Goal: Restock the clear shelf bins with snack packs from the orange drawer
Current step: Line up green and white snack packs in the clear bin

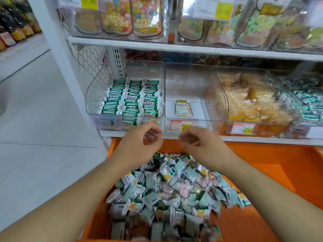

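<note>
Both hands poised over heaped snack packs point(166, 187) in orange drawer point(272, 165), left hand point(141, 142) and right hand point(201, 144) loosely curled, grip holding nothing, probably ready to scoop for the near-empty clear bin point(185, 95).

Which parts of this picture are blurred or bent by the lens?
Head view: both hands, left and right, are motion-blurred; right-edge bins and top candy bags smear; the shelf edge slopes from wide-angle distortion; the green packs stay sharp.
</note>
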The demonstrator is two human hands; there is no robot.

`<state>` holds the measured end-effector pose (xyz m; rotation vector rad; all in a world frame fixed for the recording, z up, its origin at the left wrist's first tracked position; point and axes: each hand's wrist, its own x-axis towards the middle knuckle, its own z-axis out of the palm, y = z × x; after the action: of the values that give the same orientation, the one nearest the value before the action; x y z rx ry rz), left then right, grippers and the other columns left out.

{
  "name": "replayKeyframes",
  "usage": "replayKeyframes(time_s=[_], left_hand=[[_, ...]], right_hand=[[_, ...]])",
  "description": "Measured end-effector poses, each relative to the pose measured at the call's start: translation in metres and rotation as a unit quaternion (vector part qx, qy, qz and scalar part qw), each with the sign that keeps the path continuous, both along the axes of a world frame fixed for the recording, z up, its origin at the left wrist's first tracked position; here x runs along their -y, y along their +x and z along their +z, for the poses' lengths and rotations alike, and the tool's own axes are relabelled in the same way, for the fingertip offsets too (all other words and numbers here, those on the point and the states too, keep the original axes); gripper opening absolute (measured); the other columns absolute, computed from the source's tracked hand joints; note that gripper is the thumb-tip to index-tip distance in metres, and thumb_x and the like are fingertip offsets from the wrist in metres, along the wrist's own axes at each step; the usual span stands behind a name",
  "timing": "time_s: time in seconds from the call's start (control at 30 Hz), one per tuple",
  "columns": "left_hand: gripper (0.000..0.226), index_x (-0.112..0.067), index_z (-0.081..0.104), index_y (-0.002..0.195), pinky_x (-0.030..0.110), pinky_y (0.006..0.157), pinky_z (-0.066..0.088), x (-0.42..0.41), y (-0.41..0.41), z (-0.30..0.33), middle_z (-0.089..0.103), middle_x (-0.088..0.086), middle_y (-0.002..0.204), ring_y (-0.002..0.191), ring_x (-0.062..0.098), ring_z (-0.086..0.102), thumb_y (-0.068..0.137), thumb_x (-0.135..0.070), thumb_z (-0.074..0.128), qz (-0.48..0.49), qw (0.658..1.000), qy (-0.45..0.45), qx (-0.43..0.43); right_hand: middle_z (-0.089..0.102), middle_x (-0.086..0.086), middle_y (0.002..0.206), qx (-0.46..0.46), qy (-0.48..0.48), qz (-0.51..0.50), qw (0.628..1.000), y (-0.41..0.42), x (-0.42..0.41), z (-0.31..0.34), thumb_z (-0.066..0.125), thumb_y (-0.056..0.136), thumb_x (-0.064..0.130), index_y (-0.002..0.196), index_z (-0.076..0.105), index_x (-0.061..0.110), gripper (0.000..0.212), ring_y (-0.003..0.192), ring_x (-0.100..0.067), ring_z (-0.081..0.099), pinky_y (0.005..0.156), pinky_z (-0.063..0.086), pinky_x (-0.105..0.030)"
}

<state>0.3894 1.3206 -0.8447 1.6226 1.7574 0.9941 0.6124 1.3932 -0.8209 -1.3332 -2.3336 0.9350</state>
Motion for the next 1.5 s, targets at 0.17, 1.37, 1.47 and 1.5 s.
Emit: replayKeyframes(time_s=[0.17,1.37,1.47,1.5], left_hand=[[0.021,-0.026,0.066,0.117,0.031,0.087,0.055,0.026,0.011,-0.092,0.066,-0.012,0.105,0.095,0.005,0.062,0.098,-0.035,0.070,-0.021,0.981,-0.187,-0.048],[0.027,-0.029,0.048,0.101,0.040,0.071,0.056,0.005,-0.012,-0.107,0.063,0.004,0.104,0.083,0.023,0.067,0.093,-0.033,0.073,0.000,0.960,-0.277,-0.032],[0.030,-0.025,0.049,0.102,0.047,0.068,0.066,0.014,-0.011,-0.057,0.058,0.005,0.118,0.079,0.030,0.077,0.094,-0.015,0.076,0.006,0.961,-0.269,0.058],[0.031,-0.025,0.052,0.101,0.047,0.070,0.066,0.017,-0.010,-0.041,0.059,0.006,0.119,0.079,0.030,0.078,0.091,-0.011,0.079,0.002,0.963,-0.260,0.071]], right_hand=[[0.068,0.008,0.104,0.114,-0.077,0.002,0.991,0.010,0.012,-0.070,0.066,0.096,0.025,0.107,0.067,0.024,0.011,0.096,-0.019,0.066,0.087,0.056,-0.037],[0.075,0.000,0.115,0.088,-0.093,-0.052,0.990,-0.022,-0.018,-0.148,0.056,0.108,0.030,0.129,0.072,0.026,0.027,0.084,-0.015,0.075,0.070,0.061,-0.031],[0.077,-0.004,0.100,-0.007,-0.125,-0.053,0.991,-0.017,-0.003,-0.087,0.059,0.107,0.023,0.113,0.075,0.022,0.017,0.073,-0.014,0.078,0.073,0.066,-0.042],[0.078,-0.004,0.101,-0.046,-0.142,-0.059,0.987,-0.013,0.004,-0.067,0.061,0.107,0.021,0.114,0.075,0.022,0.016,0.073,-0.015,0.079,0.074,0.066,-0.043]])
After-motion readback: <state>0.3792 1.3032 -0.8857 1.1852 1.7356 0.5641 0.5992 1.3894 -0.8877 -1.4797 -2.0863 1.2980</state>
